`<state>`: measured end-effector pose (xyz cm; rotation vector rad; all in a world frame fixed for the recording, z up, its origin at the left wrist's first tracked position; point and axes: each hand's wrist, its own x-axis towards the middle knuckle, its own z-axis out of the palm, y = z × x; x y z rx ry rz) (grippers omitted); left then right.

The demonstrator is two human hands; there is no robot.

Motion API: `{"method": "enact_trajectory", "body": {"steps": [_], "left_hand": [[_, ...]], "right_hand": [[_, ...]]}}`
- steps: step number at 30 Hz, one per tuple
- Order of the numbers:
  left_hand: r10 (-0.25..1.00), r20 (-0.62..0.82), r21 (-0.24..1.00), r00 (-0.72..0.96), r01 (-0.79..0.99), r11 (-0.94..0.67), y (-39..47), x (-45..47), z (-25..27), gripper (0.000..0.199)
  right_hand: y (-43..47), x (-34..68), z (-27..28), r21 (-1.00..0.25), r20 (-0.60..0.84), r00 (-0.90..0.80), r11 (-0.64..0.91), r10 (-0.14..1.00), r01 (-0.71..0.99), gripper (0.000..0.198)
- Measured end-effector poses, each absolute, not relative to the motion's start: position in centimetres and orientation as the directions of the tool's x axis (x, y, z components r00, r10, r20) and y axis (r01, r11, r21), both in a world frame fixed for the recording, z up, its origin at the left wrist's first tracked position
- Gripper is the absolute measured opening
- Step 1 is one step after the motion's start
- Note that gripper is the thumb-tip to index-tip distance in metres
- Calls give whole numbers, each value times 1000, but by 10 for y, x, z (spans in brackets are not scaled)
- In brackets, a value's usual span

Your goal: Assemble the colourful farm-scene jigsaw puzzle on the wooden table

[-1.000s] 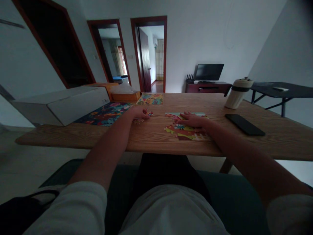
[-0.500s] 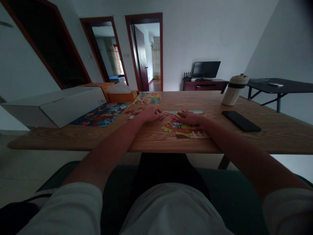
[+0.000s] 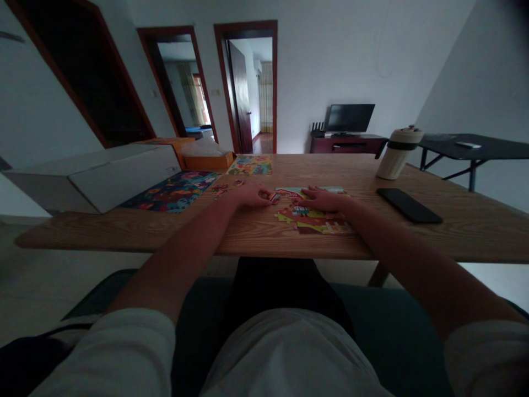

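Note:
A partly joined jigsaw puzzle [image 3: 308, 220] lies on the wooden table, with green, brown and red farm-like colours. My right hand [image 3: 324, 199] rests flat on its upper right part, fingers spread, covering some of the picture. At the puzzle's left edge my left hand [image 3: 254, 196] pinches a small puzzle piece [image 3: 273, 198] between thumb and fingers. Whether that piece touches the joined part, I cannot tell. Several loose puzzle pieces [image 3: 221, 190] lie to the left, partly behind my left hand.
A dark patterned sheet [image 3: 173, 193] lies beside a long white box [image 3: 95, 171]. Behind them are an orange tissue box [image 3: 209, 161] and a colourful picture sheet [image 3: 251, 165]. On the right are a black phone [image 3: 408, 205] and a cream tumbler [image 3: 397, 157] on the wooden table [image 3: 248, 237].
My left hand has turned slightly, and the piece in its fingers now shows more plainly at the puzzle's left edge. My right hand stays flat on the puzzle.

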<state>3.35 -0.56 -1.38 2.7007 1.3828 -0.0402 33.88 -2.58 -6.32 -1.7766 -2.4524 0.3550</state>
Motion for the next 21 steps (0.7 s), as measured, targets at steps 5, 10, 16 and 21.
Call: {"method": "enact_trajectory", "body": {"steps": [5, 10, 16, 21], "left_hand": [[806, -20, 128, 591, 801, -584, 0, 30, -18, 47], [851, 1, 101, 526, 846, -523, 6, 23, -13, 45], [951, 151, 124, 269, 950, -288, 30, -16, -13, 44], [935, 59, 99, 350, 930, -354, 39, -27, -24, 61]], "right_hand": [[-25, 340, -64, -245, -58, -321, 299, 945, 922, 120], [-25, 339, -62, -248, -62, -329, 305, 942, 920, 119], [-27, 339, -61, -256, -69, -330, 303, 942, 918, 122], [-25, 341, -64, -257, -66, -333, 306, 941, 917, 121]]}}
